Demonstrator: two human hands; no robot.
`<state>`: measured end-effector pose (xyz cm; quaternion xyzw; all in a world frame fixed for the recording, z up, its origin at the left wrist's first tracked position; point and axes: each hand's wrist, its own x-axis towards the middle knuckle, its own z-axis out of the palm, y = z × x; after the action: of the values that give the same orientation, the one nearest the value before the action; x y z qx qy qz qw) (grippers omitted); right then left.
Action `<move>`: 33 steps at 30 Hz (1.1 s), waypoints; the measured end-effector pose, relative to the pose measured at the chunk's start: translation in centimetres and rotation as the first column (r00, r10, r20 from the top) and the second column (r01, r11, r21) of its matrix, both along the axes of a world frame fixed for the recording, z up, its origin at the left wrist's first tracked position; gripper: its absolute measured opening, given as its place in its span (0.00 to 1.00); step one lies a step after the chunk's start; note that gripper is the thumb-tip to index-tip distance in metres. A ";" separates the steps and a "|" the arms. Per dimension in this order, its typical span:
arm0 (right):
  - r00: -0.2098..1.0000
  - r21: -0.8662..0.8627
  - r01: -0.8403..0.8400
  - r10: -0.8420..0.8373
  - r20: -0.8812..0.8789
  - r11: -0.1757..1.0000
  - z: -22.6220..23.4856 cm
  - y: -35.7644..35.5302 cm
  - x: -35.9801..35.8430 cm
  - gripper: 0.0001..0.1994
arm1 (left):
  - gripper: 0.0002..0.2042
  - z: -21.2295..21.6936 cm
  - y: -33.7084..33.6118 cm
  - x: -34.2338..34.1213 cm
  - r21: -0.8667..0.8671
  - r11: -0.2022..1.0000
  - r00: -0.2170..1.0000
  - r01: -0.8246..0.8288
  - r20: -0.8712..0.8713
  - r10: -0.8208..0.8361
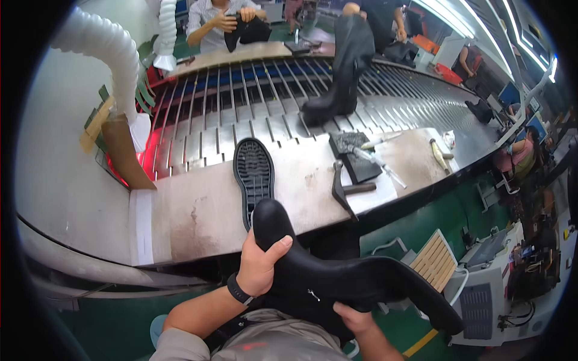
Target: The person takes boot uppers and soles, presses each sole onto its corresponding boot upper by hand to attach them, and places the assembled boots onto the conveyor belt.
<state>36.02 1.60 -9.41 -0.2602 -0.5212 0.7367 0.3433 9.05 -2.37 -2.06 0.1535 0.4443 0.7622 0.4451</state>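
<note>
A tall black boot [337, 274] lies slanted across my lap, its toe up toward the bench and its shaft bending down to the right. My left hand [259, 262], with a dark band at the wrist, is closed round the toe end, thumb on top. Lower down, my right hand [356, 319] grips the boot's near side, thumb showing and the other fingers hidden beneath. Just beyond the toe, a black shoe sole [254, 171] rests on the bench, its ribbed grid facing up. The boot's toe covers part of the sole's near end.
The bench [192, 222] carries a hammer [343, 189], a black block [355, 159] and slim tools. Behind it runs a slatted metal conveyor [217, 114] with another black boot [340, 78] upright. Two people work across it. A white hose [114, 54] hangs left.
</note>
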 end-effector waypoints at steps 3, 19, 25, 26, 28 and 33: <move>0.971 -0.086 -0.232 0.226 -0.082 0.969 -1.1 1.4 4.1 0.38 | 0.26 0.9 -0.6 0.7 0.066 0.997 0.999 0.044 0.000 -0.044; 0.955 -0.760 -0.290 0.129 -0.266 0.581 -7.2 -0.5 -6.0 0.26 | 0.46 -1.3 -2.9 -0.2 -0.034 0.900 0.754 0.435 -0.534 -0.384; 0.960 -0.788 -0.278 0.131 -0.248 0.549 -6.3 -0.1 -6.0 0.25 | 0.55 -2.0 -2.8 0.5 0.164 0.922 0.708 0.351 -0.690 -0.147; 0.961 -0.793 -0.274 0.128 -0.245 0.544 -6.3 0.0 -5.9 0.25 | 0.56 -1.9 -2.6 0.5 0.154 0.922 0.699 0.355 -0.698 -0.152; 0.961 -0.799 -0.274 0.132 -0.242 0.535 -6.3 0.0 -6.2 0.25 | 0.53 -1.8 -2.5 0.8 0.169 0.926 0.724 0.339 -0.676 -0.142; 0.964 -0.812 -0.264 0.123 -0.234 0.521 -5.9 0.1 -5.9 0.24 | 0.44 -1.1 -1.7 -0.3 0.118 0.890 0.537 0.441 -0.829 -0.156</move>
<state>30.09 1.65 -15.30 -0.2773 -0.1056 0.9460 0.1308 8.75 -4.07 -3.18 0.6221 0.4355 0.5815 0.2918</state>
